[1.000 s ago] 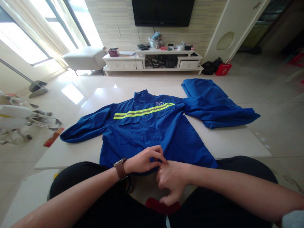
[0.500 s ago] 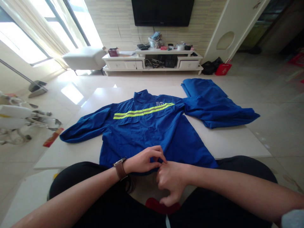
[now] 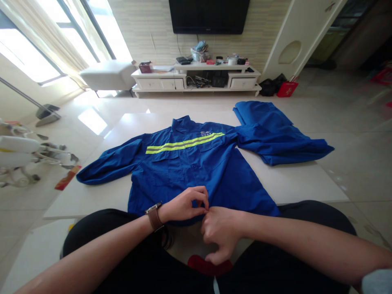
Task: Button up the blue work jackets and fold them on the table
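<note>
A blue work jacket [image 3: 202,163] with a yellow-and-grey reflective stripe lies front up, its sleeves spread, on a white table [image 3: 309,179]. Over its lower front edge my two hands meet. My left hand [image 3: 185,204], with a brown-strapped watch [image 3: 154,216] on the wrist, is closed in a pinch against the knuckles of the other hand. My right hand [image 3: 222,230] has its fingers curled under and its thumb pointing down. Whatever is between the fingers of either hand is hidden.
Folded blue cloth [image 3: 263,112] lies at the table's far right, partly under the jacket sleeve. A red object [image 3: 210,265] shows below, between my knees. Beyond stand a white TV cabinet [image 3: 196,87], a grey bench [image 3: 107,75] and a red bag [image 3: 287,88].
The fingertips of my left hand have drawn slightly left and closed tighter together. My right hand and the jacket look nearly unchanged.
</note>
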A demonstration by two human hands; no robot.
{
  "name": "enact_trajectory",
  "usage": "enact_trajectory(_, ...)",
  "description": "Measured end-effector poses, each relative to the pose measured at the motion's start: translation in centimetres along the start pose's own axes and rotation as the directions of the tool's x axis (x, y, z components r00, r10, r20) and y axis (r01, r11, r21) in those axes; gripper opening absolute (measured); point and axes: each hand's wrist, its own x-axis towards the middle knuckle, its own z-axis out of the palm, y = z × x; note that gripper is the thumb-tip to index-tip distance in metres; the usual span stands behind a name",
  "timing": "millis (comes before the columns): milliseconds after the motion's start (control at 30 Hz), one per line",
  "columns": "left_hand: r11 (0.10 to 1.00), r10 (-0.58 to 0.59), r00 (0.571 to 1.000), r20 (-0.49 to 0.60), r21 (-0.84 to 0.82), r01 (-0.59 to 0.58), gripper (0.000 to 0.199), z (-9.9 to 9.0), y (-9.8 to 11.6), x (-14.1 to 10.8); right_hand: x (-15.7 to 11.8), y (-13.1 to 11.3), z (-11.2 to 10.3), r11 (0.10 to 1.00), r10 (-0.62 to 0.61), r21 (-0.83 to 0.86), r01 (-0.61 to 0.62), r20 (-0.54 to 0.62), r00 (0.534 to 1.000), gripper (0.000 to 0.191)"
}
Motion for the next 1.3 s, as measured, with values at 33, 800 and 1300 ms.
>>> enact_trajectory(33,1.0,0.004,1.0,-0.003,0.002,-0.004,0.006,0.01,0.02,-0.02,0.0,0.01,-0.06,1.0,0.003,-0.006,-0.003,-0.005,1.0,0.042)
enact_trajectory(800,1.0,-0.023,1.0,0.005,-0.008,0.023,0.013,-0.11,-0.38,0.05,0.04,-0.17,-0.19,1.0,-0.003,0.004,0.003,0.021,1.0,0.042)
enact_trajectory(1300,0.999,-0.038,0.998,0.047,-0.037,0.04,0.02,-0.08,-0.33,0.18,0.07,-0.16,-0.07,1.0,-0.019,0.014,0.019,-0.007,1.0,0.043)
